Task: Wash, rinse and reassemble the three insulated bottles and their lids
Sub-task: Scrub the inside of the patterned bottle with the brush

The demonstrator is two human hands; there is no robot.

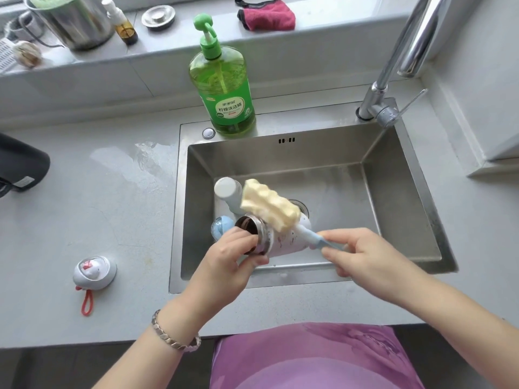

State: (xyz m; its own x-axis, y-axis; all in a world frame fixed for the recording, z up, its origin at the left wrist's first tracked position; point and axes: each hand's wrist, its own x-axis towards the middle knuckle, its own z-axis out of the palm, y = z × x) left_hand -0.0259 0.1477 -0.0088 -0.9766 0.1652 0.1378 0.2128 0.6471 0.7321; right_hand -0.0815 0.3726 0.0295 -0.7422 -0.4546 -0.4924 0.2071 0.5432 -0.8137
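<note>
Holding bottles [230, 197] — steel sink [407, 192], grey counter [112, 220]

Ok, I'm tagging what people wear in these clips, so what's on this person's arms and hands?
Both forearms are bare, with no sleeves in view. A silver-toned metal link bracelet circles the left wrist, and the right wrist carries nothing. Neither the left grip nor the right grip wears a glove, and no ring shows on the fingers that are visible.
</note>
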